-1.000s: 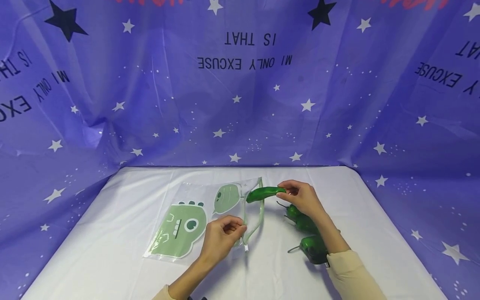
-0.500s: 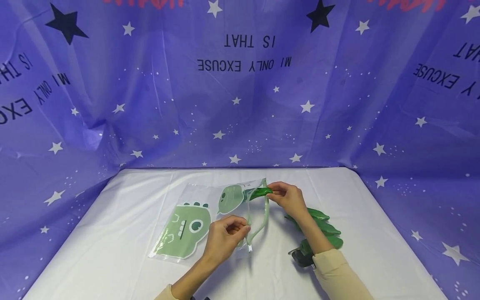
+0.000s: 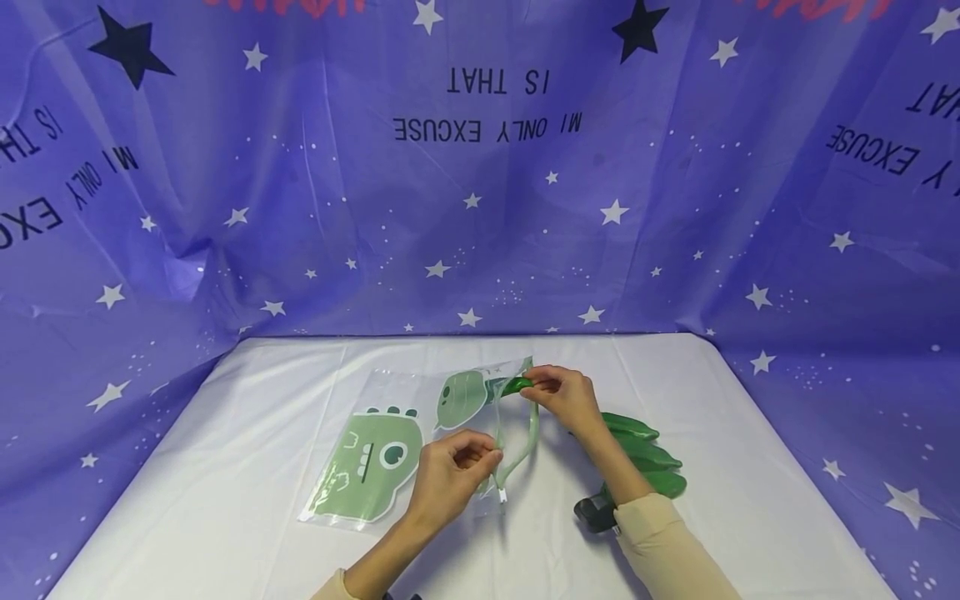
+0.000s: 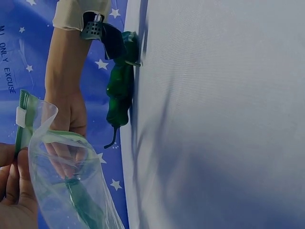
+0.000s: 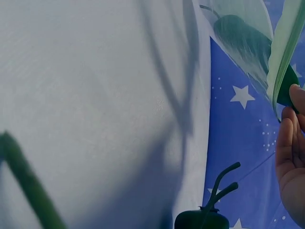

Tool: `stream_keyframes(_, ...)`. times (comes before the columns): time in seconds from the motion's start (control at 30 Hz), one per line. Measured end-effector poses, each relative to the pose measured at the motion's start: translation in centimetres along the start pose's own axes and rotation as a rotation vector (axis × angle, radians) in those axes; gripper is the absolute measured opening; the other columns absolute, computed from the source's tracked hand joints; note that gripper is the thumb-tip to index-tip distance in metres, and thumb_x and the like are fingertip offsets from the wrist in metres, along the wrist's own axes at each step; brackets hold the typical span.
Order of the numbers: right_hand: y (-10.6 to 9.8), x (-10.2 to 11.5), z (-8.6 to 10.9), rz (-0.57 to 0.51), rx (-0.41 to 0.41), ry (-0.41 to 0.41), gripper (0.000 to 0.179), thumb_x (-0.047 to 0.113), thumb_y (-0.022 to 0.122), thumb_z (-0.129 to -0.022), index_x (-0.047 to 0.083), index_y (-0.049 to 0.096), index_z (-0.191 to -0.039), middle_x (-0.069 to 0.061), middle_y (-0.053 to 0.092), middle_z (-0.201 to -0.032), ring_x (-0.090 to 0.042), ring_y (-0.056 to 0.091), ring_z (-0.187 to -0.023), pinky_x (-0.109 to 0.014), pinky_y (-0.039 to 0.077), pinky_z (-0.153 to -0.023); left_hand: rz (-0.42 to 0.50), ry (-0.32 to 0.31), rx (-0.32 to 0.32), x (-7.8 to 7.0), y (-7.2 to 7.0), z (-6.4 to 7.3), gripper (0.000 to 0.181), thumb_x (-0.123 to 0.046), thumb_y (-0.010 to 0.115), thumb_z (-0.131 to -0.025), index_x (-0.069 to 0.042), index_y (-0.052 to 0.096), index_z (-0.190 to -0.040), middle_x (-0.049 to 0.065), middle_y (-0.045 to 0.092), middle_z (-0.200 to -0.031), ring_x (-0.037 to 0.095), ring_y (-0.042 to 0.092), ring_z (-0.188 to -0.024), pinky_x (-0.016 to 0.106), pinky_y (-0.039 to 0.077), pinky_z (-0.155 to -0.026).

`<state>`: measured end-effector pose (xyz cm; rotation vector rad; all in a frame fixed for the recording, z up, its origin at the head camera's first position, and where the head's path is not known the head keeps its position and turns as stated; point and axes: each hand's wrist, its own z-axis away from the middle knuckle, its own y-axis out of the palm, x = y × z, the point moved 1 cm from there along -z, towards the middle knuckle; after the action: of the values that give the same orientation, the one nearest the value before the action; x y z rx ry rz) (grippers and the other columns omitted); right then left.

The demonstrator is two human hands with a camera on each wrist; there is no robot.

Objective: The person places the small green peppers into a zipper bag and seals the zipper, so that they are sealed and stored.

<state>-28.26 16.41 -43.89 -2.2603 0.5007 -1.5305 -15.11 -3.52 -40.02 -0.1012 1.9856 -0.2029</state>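
A clear zip bag [image 3: 367, 467] with a green cartoon monster print lies on the table, its green-edged mouth held apart on the right side. My left hand [image 3: 450, 475] pinches the near edge of that mouth, close to the white slider [image 4: 21, 117]. At the opening, my right hand [image 3: 566, 400] pinches one end of a green pepper [image 3: 516, 385]; most of the pepper is inside the bag, seen through the plastic in both wrist views. Several more green peppers [image 3: 641, 454] lie under and beside my right forearm, partly hidden by it.
A white cloth covers the table [image 3: 225, 500]. Purple curtains [image 3: 480, 208] with stars and lettering stand behind it and along both sides. A dark wrist device [image 3: 596, 512] sits below my right forearm near the peppers.
My right hand has moved left and carried the pepper through the bag's mouth, so that only its end shows outside. The left hand has kept its pinch, shifting slightly right with the bag.
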Motion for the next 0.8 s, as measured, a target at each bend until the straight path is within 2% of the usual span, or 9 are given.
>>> stream_keyframes(0.23, 0.33, 0.30, -0.13, 0.021, 0.009, -0.005, 0.023, 0.011, 0.083, -0.073, 0.010, 0.074, -0.094, -0.001, 0.072, -0.080, -0.013, 0.068, -0.073, -0.024, 0.055, -0.064, 0.010, -0.004, -0.002, -0.01, 0.04, 0.01, 0.007, 0.007, 0.073, -0.077, 0.005, 0.068, -0.083, 0.013, 0.066, -0.072, 0.019, 0.062, -0.059, 0.025, 0.054, -0.054)
stream_keyframes(0.53, 0.67, 0.18, -0.22, 0.054, 0.018, 0.041, 0.020, 0.012, 0.083, -0.072, 0.009, 0.074, -0.090, 0.000, 0.072, -0.076, -0.011, 0.068, -0.069, -0.022, 0.054, -0.061, 0.030, 0.014, -0.020, 0.06, 0.16, -0.09, 0.008, 0.009, 0.072, -0.077, 0.005, 0.068, -0.083, 0.013, 0.066, -0.071, 0.018, 0.062, -0.059, 0.024, 0.054, -0.053)
stream_keyframes(0.8, 0.96, 0.32, -0.25, 0.106, 0.053, -0.032, 0.019, 0.012, 0.083, -0.072, 0.010, 0.074, -0.089, 0.001, 0.071, -0.074, -0.010, 0.067, -0.066, -0.023, 0.054, -0.061, 0.043, 0.002, -0.051, -0.09, 0.19, -0.25, 0.009, 0.009, 0.072, -0.077, 0.006, 0.067, -0.084, 0.013, 0.066, -0.072, 0.017, 0.062, -0.061, 0.023, 0.054, -0.055)
